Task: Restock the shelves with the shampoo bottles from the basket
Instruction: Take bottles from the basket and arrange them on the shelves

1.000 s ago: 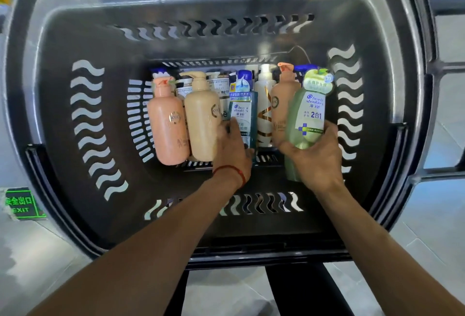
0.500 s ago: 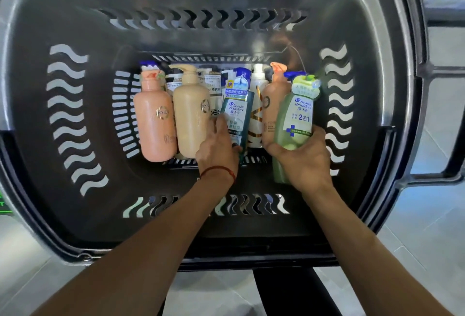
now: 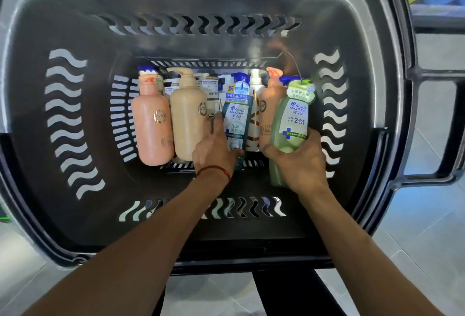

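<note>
Basket (image 3: 75, 26): we look straight down into a deep grey plastic basket. The bottles lie side by side on its floor with their pump heads towards the far wall, so each body is free to be taken.
Right hand (image 3: 302, 162): our fingers are curled round the lower body of the green Head & Shoulders 2-in-1 bottle (image 3: 293, 117). It is raised above the row and tilted, and we judge it is ready to come out.
Left hand (image 3: 214, 149): our fingers are wrapped round the lower half of the teal Head & Shoulders bottle (image 3: 236, 117), mid-row. Gripping low keeps us clear of the pump.
Hedge: we cannot tell whether the teal bottle has left the floor.
Neighbours: the pink KYIO bottle (image 3: 151, 127) and the beige pump bottle (image 3: 187, 119) lie untouched on the left. Others are half hidden beneath.
Progress: early, in our judgement, with one bottle per hand so each trip carries two. No shelves are in view.
</note>
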A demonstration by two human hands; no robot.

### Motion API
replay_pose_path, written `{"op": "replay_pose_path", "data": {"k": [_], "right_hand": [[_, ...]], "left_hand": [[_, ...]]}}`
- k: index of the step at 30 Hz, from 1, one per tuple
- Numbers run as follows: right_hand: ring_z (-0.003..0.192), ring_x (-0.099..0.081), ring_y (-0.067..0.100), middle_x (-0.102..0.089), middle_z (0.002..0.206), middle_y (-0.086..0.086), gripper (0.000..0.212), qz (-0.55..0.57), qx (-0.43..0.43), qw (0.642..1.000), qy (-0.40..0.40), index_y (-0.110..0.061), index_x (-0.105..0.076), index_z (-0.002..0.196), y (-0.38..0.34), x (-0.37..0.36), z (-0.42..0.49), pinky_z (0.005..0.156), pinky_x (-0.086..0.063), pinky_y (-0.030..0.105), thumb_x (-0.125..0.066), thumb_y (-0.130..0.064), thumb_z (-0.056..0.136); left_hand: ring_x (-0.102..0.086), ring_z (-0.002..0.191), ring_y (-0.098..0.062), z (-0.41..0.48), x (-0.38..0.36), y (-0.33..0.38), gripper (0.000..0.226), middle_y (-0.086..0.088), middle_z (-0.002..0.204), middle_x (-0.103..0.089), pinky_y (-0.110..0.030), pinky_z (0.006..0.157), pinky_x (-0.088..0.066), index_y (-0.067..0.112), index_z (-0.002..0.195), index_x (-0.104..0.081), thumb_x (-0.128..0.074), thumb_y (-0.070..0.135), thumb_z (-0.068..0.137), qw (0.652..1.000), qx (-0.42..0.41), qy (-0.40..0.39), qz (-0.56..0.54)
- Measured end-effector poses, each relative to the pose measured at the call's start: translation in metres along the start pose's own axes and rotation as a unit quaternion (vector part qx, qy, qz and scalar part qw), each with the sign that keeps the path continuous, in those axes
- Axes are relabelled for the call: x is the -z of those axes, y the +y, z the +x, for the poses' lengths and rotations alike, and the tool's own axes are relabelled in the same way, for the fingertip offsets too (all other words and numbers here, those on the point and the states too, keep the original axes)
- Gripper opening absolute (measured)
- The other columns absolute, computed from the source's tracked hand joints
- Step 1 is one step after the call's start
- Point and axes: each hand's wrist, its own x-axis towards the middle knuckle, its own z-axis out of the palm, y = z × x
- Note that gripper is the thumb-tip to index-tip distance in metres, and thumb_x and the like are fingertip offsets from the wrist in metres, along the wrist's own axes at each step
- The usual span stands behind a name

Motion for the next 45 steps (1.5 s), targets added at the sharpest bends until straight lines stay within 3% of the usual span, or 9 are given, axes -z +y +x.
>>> {"op": "replay_pose_path", "data": {"k": [4, 8, 15, 20, 25, 29, 34, 39, 45], "right_hand": [[0.086, -0.064, -0.001, -0.064, 0.097, -0.017, 0.075, -0.004, 0.01, 1.0, 0.005, -0.02, -0.047, 0.126, 0.001, 0.001, -0.001, 0.068, -0.046, 0.011, -0.094, -0.036, 0.07], [0.094, -0.069, 0.008, -0.069, 0.103, -0.013, 0.077, -0.003, 0.008, 1.0, 0.014, -0.02, -0.048, 0.126, 0.002, 0.0, 0.0, 0.078, -0.052, 0.022, -0.096, -0.038, 0.067], [0.089, -0.062, -0.006, -0.065, 0.098, -0.018, 0.077, -0.002, 0.011, 1.0, 0.019, -0.022, -0.049, 0.126, 0.002, 0.001, -0.001, 0.072, -0.051, 0.017, -0.096, -0.038, 0.066], [0.086, -0.063, -0.009, -0.068, 0.099, -0.018, 0.075, 0.007, 0.022, 0.999, 0.023, -0.025, -0.05, 0.126, 0.0, 0.002, -0.008, 0.07, -0.051, 0.012, -0.096, -0.035, 0.068], [0.086, -0.067, -0.004, -0.071, 0.102, -0.014, 0.073, 0.016, 0.029, 0.999, 0.011, -0.027, -0.05, 0.125, -0.012, 0.013, -0.029, 0.068, -0.053, 0.012, -0.095, -0.04, 0.069], [0.091, -0.07, 0.003, -0.071, 0.103, -0.013, 0.077, 0.035, 0.031, 0.999, -0.008, -0.024, -0.044, 0.127, -0.029, 0.029, -0.07, 0.081, -0.059, 0.028, -0.094, -0.04, 0.07], [0.085, -0.072, 0.0, -0.074, 0.105, -0.005, 0.075, 0.12, 0.049, 0.991, -0.04, -0.018, -0.043, 0.127, -0.06, 0.048, -0.148, 0.078, -0.058, 0.02, -0.094, -0.031, 0.074], [0.094, -0.073, 0.003, -0.077, 0.101, -0.014, 0.071, 0.192, 0.065, 0.979, -0.037, -0.027, -0.046, 0.123, -0.102, 0.074, -0.247, 0.087, -0.057, 0.03, -0.086, -0.059, 0.073], [0.099, -0.067, -0.009, -0.069, 0.107, -0.025, 0.057, 0.23, 0.122, 0.965, -0.042, -0.032, -0.046, 0.129, -0.151, 0.112, -0.37, 0.088, -0.053, 0.023, -0.062, -0.063, 0.083]], "left_hand": [[-0.061, 0.115, -0.033, 0.015, 0.001, 0.002, 0.107, -0.004, 0.147, -0.04, -0.046, 0.09, -0.052, 0.021, 0.153, -0.025, -0.09, 0.044, 0.07, 0.999, 0.011, -0.033, 0.016], [-0.065, 0.109, -0.025, 0.026, 0.004, 0.001, 0.086, -0.003, 0.126, -0.062, -0.035, 0.083, -0.052, 0.023, 0.129, -0.053, -0.091, 0.058, 0.06, 0.998, 0.02, -0.043, 0.031], [-0.069, 0.092, -0.02, 0.029, -0.003, -0.002, 0.082, 0.001, 0.108, -0.067, -0.038, 0.079, -0.061, 0.025, 0.108, -0.061, -0.085, 0.067, 0.042, 0.998, 0.02, -0.058, -0.035], [-0.059, 0.091, -0.016, 0.028, 0.017, -0.005, 0.071, 0.005, 0.103, -0.061, -0.03, 0.076, -0.049, 0.021, 0.11, -0.051, -0.092, 0.05, 0.06, 0.992, 0.024, -0.099, -0.079], [-0.061, 0.107, -0.017, -0.003, 0.045, -0.007, 0.076, 0.003, 0.119, -0.06, -0.031, 0.087, -0.052, 0.016, 0.132, -0.04, -0.087, 0.036, 0.076, 0.959, 0.035, -0.125, -0.252], [-0.066, 0.103, -0.012, -0.045, 0.082, -0.008, 0.071, 0.001, 0.116, -0.065, -0.025, 0.08, -0.055, 0.014, 0.13, -0.038, -0.087, 0.025, 0.079, 0.935, 0.034, -0.138, -0.325], [-0.071, 0.099, -0.017, -0.115, 0.158, -0.005, 0.062, 0.0, 0.107, -0.07, -0.035, 0.089, -0.059, 0.02, 0.117, -0.048, -0.088, 0.004, 0.073, 0.902, 0.029, -0.128, -0.412], [-0.072, 0.102, -0.026, -0.195, 0.251, -0.002, 0.08, -0.006, 0.113, -0.073, -0.045, 0.089, -0.059, 0.022, 0.123, -0.051, -0.084, 0.008, 0.052, 0.904, -0.014, -0.138, -0.405], [-0.075, 0.091, -0.015, -0.301, 0.35, -0.005, 0.067, 0.009, 0.095, -0.077, -0.031, 0.079, -0.06, 0.035, 0.111, -0.056, -0.08, -0.012, 0.07, 0.911, -0.092, -0.152, -0.372]]}}
